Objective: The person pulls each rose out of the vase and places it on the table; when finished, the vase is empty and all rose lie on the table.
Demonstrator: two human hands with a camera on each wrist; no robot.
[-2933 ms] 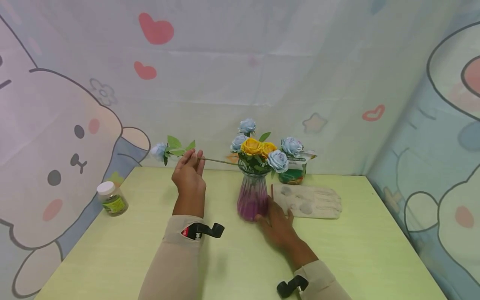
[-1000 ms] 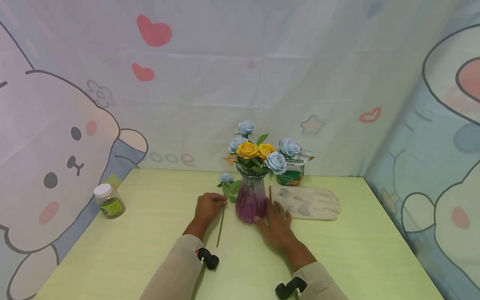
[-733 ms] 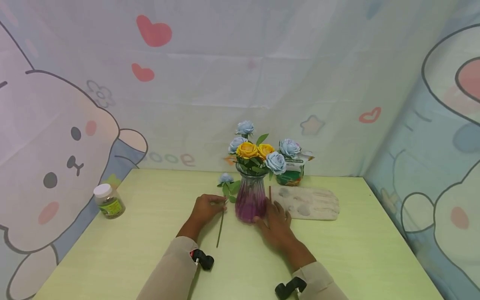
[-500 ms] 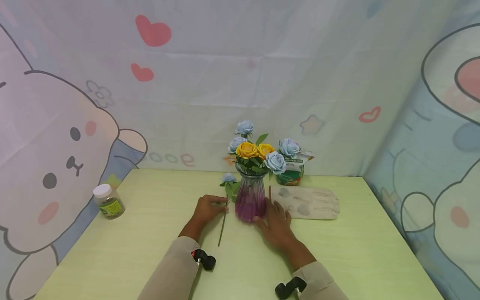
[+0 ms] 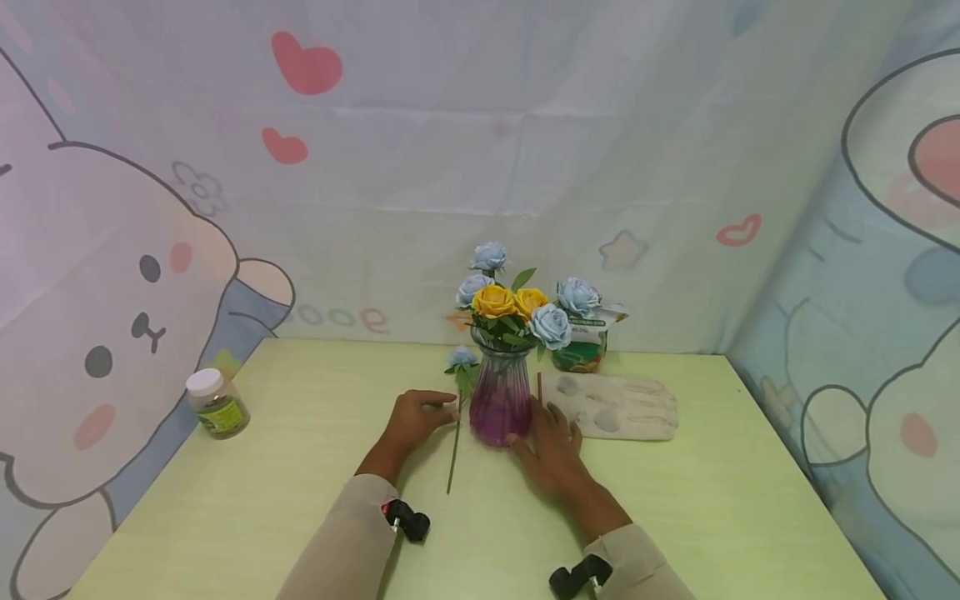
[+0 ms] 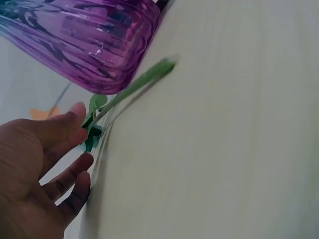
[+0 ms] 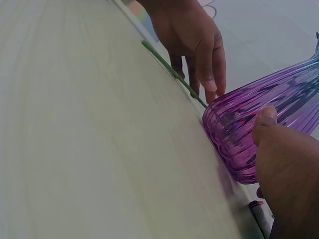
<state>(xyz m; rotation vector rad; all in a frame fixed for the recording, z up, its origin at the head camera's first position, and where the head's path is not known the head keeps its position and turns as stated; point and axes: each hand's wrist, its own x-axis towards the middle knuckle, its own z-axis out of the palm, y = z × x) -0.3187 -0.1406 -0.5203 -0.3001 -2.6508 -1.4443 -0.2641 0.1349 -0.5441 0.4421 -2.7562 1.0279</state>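
A blue artificial rose (image 5: 462,357) lies on the table left of the vase, its green stem (image 5: 453,457) pointing toward me. My left hand (image 5: 414,417) is beside that stem, thumb and fingers loosely extended; in the left wrist view the fingertips (image 6: 77,110) are close to the stem without visibly closing on it. Upright in the middle stands a purple ribbed glass vase (image 5: 501,400) with blue and yellow roses (image 5: 495,302). My right hand (image 5: 555,454) holds the vase low on its right side, thumb in front; its other fingers are partly hidden.
Right of the vase lies a pale glove (image 5: 630,404). Behind it is a green and white package (image 5: 581,350), partly covered by a blue rose. A white-capped jar (image 5: 219,404) stands at the table's left edge. A printed cloth backdrop (image 5: 420,167) surrounds the table.
My left hand has brought the blue rose from the air down onto the table beside the vase. The rose then shifted slightly right. My right hand has stayed at the vase.
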